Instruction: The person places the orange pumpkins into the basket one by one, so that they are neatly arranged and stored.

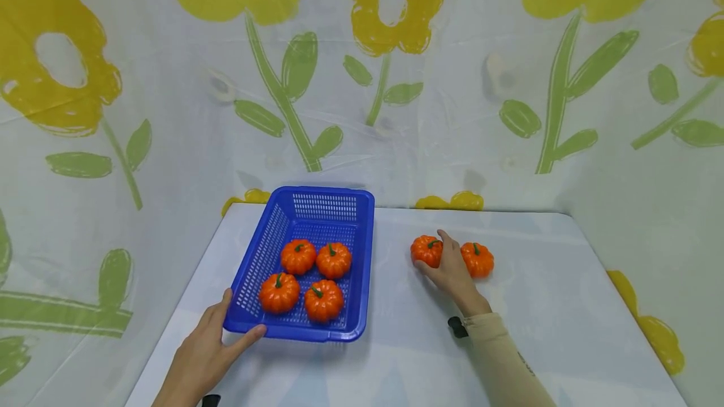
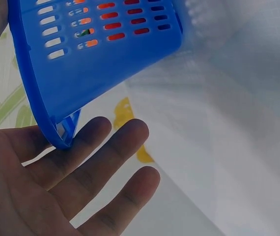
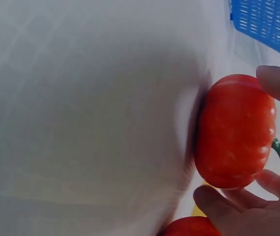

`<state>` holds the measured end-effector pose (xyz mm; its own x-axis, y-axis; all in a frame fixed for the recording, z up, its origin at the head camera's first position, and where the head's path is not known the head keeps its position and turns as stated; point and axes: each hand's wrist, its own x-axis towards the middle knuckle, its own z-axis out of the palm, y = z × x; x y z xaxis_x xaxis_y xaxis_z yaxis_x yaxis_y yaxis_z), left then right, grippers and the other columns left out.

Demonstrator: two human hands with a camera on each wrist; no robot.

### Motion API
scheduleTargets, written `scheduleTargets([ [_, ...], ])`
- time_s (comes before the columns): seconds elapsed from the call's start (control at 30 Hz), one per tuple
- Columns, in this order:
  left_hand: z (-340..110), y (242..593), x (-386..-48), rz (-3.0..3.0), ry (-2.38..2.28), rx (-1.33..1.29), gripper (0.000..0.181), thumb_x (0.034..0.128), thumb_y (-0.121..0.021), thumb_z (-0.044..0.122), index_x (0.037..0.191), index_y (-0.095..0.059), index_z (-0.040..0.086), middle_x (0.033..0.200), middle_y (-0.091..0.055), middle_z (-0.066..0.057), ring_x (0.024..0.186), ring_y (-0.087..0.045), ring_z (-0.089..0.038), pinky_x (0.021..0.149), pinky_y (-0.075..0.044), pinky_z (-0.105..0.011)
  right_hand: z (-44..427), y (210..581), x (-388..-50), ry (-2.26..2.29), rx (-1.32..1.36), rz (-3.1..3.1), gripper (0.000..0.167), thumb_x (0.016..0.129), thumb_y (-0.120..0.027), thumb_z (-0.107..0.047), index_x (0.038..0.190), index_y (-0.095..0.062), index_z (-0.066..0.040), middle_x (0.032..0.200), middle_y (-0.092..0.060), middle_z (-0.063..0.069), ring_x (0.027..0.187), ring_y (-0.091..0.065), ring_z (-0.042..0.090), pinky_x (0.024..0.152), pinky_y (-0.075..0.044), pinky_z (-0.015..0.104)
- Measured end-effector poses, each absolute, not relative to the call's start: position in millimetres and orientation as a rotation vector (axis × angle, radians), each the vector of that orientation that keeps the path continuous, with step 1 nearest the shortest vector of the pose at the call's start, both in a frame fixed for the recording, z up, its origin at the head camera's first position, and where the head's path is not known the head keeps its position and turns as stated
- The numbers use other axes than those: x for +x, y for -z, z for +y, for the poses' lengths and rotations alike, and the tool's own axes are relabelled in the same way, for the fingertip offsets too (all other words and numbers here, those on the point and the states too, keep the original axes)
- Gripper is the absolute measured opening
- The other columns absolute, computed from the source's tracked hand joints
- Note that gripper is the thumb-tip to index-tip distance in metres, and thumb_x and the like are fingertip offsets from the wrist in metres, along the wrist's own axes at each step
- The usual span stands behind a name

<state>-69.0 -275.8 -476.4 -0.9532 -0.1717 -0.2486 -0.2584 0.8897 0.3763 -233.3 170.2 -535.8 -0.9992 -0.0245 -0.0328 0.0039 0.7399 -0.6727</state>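
A blue plastic basket (image 1: 305,334) stands at the left of the table with several orange toy pumpkins (image 1: 323,301) in it. My left hand (image 1: 200,347) holds its near left corner, thumb along the front rim and fingers at the left side. In the left wrist view the corner of the rim lies between thumb and index, and the other fingers are spread. Right of the basket, my right hand (image 1: 454,274) grips a pumpkin (image 1: 423,251) with a green stem, thumb and fingertips on opposite sides. Another pumpkin (image 1: 477,260) sits just right of that hand.
The white table (image 1: 543,306) runs on to the right of the pumpkins. Behind it and at the sides hangs a pale cloth (image 1: 452,112) printed with yellow flowers. The basket's far end lies close to the table's back edge.
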Motion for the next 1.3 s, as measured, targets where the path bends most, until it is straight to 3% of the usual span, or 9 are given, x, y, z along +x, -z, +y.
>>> scheduleTargets([
  [1.3, -278, 482, -66, 2.878, -0.639, -0.296, 0.123, 0.0829, -0.052, 0.084, 0.160, -0.011, -0.003, 0.151, -0.033, -0.036, 0.127, -0.046, -0.058, 0.099, -0.044, -0.070, 167, 550, -232, 1.098, -0.063, 2.910, 0.086, 0.092, -0.076, -0.037, 0.156, -0.027, -0.006, 0.150, -0.037, 0.030, 0.131, -0.046, 0.045, 0.111, -0.037, 0.063],
])
